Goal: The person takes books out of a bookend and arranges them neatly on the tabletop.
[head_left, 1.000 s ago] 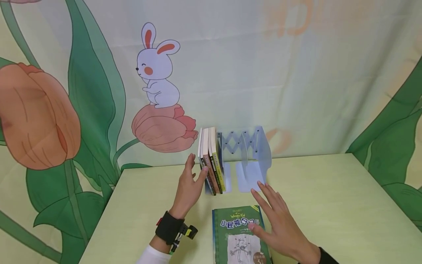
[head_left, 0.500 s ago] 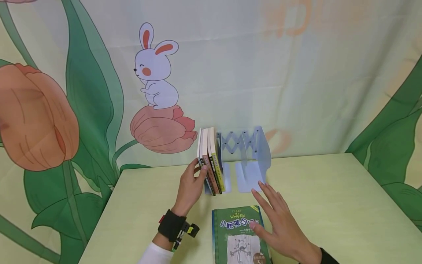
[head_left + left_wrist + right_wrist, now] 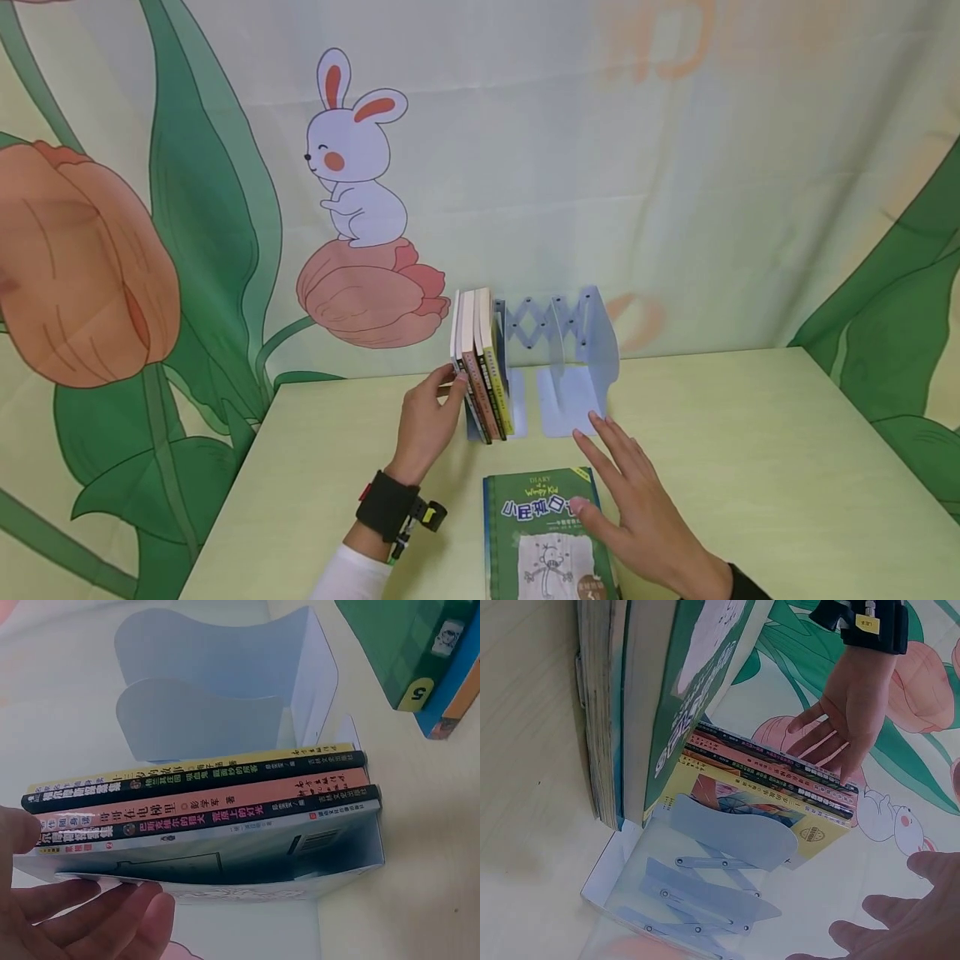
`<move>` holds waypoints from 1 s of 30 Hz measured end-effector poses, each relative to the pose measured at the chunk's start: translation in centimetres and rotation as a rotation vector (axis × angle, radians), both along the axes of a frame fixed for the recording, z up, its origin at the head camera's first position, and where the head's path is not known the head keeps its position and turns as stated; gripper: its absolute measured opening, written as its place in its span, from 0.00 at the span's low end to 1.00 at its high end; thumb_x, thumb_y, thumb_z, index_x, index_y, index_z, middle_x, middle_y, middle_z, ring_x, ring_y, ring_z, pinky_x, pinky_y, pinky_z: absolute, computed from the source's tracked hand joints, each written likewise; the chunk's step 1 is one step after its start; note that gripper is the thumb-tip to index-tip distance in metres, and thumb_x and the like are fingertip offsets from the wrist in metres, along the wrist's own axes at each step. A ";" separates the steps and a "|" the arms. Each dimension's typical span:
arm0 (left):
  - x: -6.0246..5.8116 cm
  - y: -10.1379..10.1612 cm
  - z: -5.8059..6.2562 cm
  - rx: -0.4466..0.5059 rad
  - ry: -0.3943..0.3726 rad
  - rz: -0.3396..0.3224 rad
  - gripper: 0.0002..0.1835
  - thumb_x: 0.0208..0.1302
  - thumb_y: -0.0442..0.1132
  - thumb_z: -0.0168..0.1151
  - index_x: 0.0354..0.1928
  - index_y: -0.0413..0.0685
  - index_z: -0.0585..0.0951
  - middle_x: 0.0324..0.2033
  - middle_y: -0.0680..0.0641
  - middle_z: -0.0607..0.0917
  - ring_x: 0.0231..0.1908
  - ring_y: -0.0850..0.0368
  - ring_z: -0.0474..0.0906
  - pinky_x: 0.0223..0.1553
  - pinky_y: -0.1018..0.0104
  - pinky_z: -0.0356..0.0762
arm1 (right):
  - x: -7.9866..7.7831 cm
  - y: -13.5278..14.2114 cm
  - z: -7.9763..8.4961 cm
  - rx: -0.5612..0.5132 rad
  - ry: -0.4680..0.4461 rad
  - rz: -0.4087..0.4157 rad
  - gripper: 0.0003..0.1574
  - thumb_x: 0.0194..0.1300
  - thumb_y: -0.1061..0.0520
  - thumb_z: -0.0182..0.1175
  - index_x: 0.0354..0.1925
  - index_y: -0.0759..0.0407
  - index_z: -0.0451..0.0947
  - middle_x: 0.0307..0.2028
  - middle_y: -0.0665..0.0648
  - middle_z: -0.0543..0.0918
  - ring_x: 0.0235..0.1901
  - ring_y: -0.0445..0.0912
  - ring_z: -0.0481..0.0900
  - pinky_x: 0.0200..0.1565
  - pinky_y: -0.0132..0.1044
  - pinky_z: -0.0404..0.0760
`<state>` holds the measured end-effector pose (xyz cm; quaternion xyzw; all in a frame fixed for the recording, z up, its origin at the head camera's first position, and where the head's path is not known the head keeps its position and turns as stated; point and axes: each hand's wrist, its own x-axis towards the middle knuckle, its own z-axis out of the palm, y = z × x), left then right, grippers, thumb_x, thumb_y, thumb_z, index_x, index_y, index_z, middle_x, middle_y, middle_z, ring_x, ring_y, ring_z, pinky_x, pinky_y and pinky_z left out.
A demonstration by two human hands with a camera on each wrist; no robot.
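My left hand [image 3: 427,421] is at the left end of an expandable pale blue bookend [image 3: 602,350]. Several thin books [image 3: 483,383] stand there, leaning slightly. In the left wrist view the thumb rests on the spines near their top, while the fingers [image 3: 112,919] lie against the outer side of the end panel [image 3: 352,874], pinching it toward the books. My right hand [image 3: 637,517] hovers with spread fingers at the right side of a green comic-style book [image 3: 536,525], holding nothing.
Below the green book lies a stack, including a blue-edged book [image 3: 454,694]. The bookend's right compartments, with crossed hinge bars [image 3: 705,862], hold no books. A printed curtain [image 3: 525,167] hangs behind the pale table [image 3: 720,433].
My left hand has moved in from beside the books to touch their left end, its fingers slipping round the panel. The right hand stays almost still, and the books stand as before.
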<state>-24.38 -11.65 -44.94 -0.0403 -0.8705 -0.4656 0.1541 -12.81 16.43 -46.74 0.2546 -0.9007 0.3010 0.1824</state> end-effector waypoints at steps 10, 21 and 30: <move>-0.4 0.1 -0.1 -0.061 0.066 0.009 0.25 0.75 0.53 0.48 0.59 0.42 0.79 0.48 0.41 0.87 0.43 0.47 0.86 0.45 0.51 0.82 | 0.0 -0.1 -0.1 0.002 0.019 0.012 0.46 0.65 0.48 0.62 0.76 0.44 0.54 0.78 0.53 0.51 0.76 0.55 0.51 0.70 0.59 0.52; -0.8 0.0 0.3 -0.107 0.102 0.034 0.30 0.76 0.58 0.42 0.57 0.39 0.80 0.44 0.39 0.88 0.39 0.46 0.88 0.41 0.50 0.84 | -0.1 0.0 -0.1 -0.006 0.028 0.016 0.45 0.66 0.50 0.62 0.76 0.47 0.56 0.77 0.56 0.54 0.75 0.56 0.53 0.64 0.65 0.59; -1.0 -0.2 0.6 -0.126 0.137 0.033 0.27 0.78 0.54 0.41 0.52 0.40 0.82 0.31 0.43 0.88 0.32 0.51 0.86 0.32 0.57 0.80 | -0.1 0.0 -0.1 -0.026 0.023 0.018 0.44 0.67 0.52 0.60 0.76 0.44 0.55 0.77 0.55 0.55 0.74 0.57 0.54 0.64 0.64 0.60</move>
